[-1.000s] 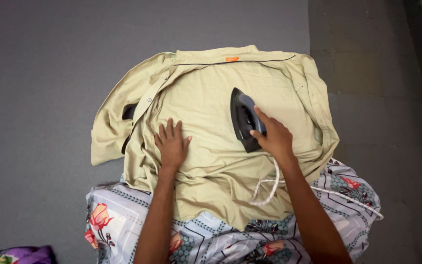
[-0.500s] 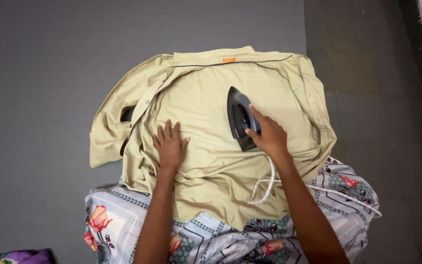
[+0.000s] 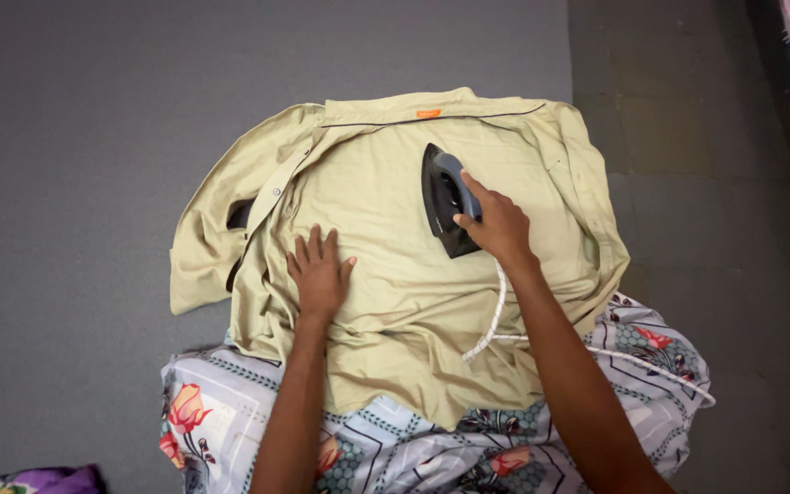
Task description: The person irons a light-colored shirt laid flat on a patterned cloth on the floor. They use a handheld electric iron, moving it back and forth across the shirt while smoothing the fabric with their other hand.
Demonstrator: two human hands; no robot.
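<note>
The right hand [image 3: 497, 224] is gripping the handle of a dark iron [image 3: 443, 197], pressing it on the upper back of an olive shirt [image 3: 395, 210] spread over a floral cloth [image 3: 221, 412] on the grey floor [image 3: 66, 137]. The left hand [image 3: 319, 272] is lying flat and open, pinning the fabric. The lower part is looking creased and the sleeves bunched, so I judge much ironing remains. A white cord [image 3: 496, 311] is trailing behind.

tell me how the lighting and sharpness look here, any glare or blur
Head view: soft, even light with no glare; the olive shirt and the right hand on the dark iron look sharp, as does the flat left hand; faint shadows under both arms; the right edge of the floor falls darker.
</note>
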